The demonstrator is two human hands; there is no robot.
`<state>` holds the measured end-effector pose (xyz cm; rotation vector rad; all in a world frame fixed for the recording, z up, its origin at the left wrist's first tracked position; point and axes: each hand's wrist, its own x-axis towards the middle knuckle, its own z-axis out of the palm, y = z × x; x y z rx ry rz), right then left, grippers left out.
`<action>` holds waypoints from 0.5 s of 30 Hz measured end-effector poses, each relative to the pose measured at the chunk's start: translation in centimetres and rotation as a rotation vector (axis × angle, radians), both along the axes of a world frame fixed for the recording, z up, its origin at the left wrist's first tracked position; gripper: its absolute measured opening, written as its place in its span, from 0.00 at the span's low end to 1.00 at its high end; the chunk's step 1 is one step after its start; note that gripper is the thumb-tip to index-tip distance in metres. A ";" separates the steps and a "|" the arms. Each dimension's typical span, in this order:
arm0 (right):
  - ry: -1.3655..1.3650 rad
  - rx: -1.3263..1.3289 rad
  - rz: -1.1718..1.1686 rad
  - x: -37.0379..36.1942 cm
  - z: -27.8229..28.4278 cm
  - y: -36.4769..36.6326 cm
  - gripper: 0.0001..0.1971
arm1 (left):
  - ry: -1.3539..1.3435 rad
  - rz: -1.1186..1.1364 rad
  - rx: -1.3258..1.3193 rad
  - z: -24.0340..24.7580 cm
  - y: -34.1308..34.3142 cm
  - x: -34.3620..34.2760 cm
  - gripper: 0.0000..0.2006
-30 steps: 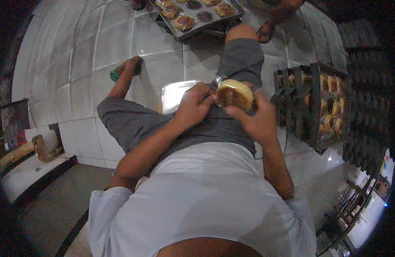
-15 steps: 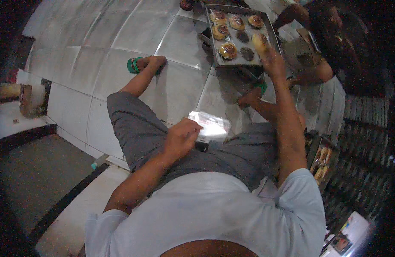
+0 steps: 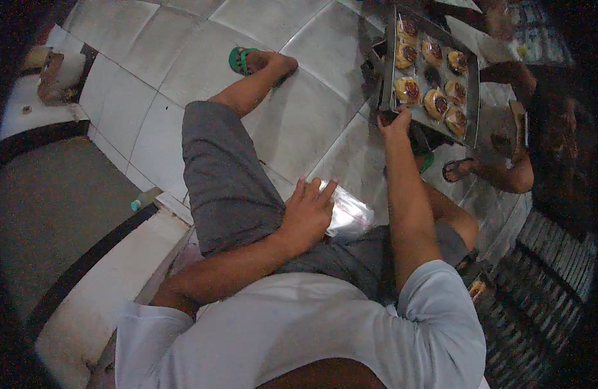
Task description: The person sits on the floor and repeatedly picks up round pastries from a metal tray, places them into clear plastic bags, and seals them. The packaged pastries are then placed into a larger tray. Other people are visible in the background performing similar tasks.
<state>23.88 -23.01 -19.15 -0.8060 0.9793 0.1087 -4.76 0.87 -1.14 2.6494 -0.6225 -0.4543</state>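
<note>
My left hand (image 3: 310,212) rests with its fingers apart on a shiny stack of clear plastic bags (image 3: 347,214) that lies on my lap. Stretched forward, my right hand (image 3: 396,122) has its fingers round the near left corner of a metal baking tray (image 3: 471,123). Several round yellow buns with brown tops sit on that tray, among them one bun (image 3: 435,104) near the middle and another bun (image 3: 407,91) by the left rim. Some of them look wrapped in clear plastic.
Pale floor tiles (image 3: 247,32) spread ahead of me. To the right sits another person (image 3: 558,149), beside an opened cardboard box (image 3: 516,129). Dark slatted racks (image 3: 552,279) stand at the lower right, near a second tray of baked pieces (image 3: 478,287). A raised ledge (image 3: 127,292) runs along my left.
The bun in my right hand has been let go onto the tray, and that hand has moved to the tray's corner. My left fingers have spread over the bags. The view has shifted.
</note>
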 end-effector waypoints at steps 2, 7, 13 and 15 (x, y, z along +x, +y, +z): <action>-0.087 -0.035 -0.046 0.1 0.5 -0.9 0.21 | 0.024 -0.018 0.006 -0.2 -0.1 0.1 0.18; -0.174 -0.041 -0.161 -6.4 6.1 -4.0 0.20 | 0.003 -0.041 0.033 -1.0 0.3 0.0 0.19; -0.354 0.066 -0.243 -20.8 19.0 -5.5 0.20 | -0.133 -0.077 -0.023 -1.0 1.8 1.0 0.14; -0.382 -0.025 -0.262 -27.0 24.7 -6.3 0.18 | -0.228 -0.054 -0.018 -3.2 2.6 0.7 0.14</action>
